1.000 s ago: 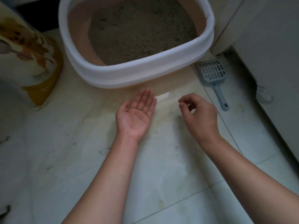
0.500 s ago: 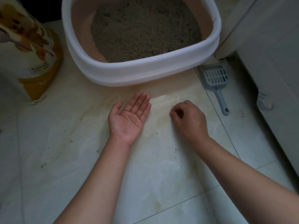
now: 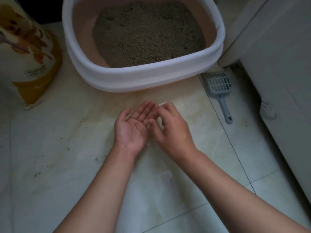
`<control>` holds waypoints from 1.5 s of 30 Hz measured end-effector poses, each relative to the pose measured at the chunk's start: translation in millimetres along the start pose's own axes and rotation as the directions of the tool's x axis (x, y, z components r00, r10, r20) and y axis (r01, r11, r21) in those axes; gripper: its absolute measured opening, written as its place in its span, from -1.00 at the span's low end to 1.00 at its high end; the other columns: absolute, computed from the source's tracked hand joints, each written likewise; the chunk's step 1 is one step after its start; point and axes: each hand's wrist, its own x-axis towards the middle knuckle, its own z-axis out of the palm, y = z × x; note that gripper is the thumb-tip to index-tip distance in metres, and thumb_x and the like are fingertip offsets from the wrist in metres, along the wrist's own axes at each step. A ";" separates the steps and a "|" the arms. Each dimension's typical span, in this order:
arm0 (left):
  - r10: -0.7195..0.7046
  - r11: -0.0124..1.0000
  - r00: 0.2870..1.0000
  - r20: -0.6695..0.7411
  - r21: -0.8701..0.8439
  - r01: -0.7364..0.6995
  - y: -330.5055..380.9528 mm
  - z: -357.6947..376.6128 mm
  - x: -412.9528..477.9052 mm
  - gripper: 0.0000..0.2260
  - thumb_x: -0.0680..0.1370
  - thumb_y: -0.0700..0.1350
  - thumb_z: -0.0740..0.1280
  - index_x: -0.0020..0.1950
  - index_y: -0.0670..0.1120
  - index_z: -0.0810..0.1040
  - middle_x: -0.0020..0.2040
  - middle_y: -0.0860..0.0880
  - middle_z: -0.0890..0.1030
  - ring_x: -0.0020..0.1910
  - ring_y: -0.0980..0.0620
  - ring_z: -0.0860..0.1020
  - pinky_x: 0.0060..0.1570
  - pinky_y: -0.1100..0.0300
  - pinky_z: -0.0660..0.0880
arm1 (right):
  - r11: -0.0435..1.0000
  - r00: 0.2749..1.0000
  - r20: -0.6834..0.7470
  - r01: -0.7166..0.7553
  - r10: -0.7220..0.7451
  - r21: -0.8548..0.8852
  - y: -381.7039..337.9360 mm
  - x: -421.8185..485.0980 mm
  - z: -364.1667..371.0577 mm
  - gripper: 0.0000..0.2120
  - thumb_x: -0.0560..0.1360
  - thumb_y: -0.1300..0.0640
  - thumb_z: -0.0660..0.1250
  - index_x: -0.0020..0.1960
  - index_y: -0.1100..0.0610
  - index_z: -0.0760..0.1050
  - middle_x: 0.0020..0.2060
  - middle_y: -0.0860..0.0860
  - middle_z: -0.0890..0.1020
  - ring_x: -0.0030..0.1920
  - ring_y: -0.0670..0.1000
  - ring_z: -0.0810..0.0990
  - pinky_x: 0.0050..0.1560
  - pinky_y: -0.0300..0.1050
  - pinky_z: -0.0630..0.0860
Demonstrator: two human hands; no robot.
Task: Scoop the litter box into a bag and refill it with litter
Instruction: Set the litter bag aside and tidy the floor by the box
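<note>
Right hand moved left since earlier, fingers now curled over left hand, palm up, flat, grasping nothing. Litter box on floor far of hands, holds litter. Scoop on floor right. Litter bag far left.

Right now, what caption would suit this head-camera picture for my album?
Left hand cupped palm-up, right hand reaching into it, before a filled litter box; grey scoop lies unused.
</note>
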 end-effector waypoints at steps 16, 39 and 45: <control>0.026 0.999 1.000 0.000 -0.023 -0.026 -3.2 -4.5 -3.0 -0.58 0.67 -0.07 0.07 0.17 -0.32 0.61 0.20 -0.28 0.64 0.19 -0.22 0.64 0.23 -0.17 0.52 | 0.902 0.905 -0.048 -0.426 0.423 -0.073 80.4 -14.2 -51.0 -0.91 0.49 0.14 0.36 -0.10 -0.04 0.58 -0.21 -0.17 0.62 -0.18 -0.18 0.57 -0.11 -0.18 0.53; 0.079 0.990 0.997 -0.007 -0.115 -0.079 13.2 -7.4 -10.4 -0.58 0.64 -0.02 0.13 0.15 -0.31 0.63 0.24 -0.26 0.62 0.24 -0.20 0.61 0.37 -0.09 0.43 | 0.953 0.967 0.170 -0.139 0.189 -0.269 49.4 -31.5 -19.0 -0.93 0.50 0.11 0.32 -0.10 -0.04 0.53 -0.18 -0.15 0.55 -0.15 -0.12 0.50 -0.12 -0.10 0.52; 0.068 0.991 0.998 -0.008 -0.116 -0.069 10.8 -6.7 -7.3 -0.58 0.64 -0.01 0.14 0.18 -0.30 0.61 0.25 -0.26 0.62 0.24 -0.20 0.61 0.38 -0.08 0.42 | 0.963 0.969 0.186 -0.112 0.160 -0.245 38.2 -38.9 -0.1 -0.95 0.46 0.01 0.40 -0.09 -0.07 0.57 -0.20 -0.16 0.54 -0.15 -0.11 0.48 -0.14 -0.17 0.47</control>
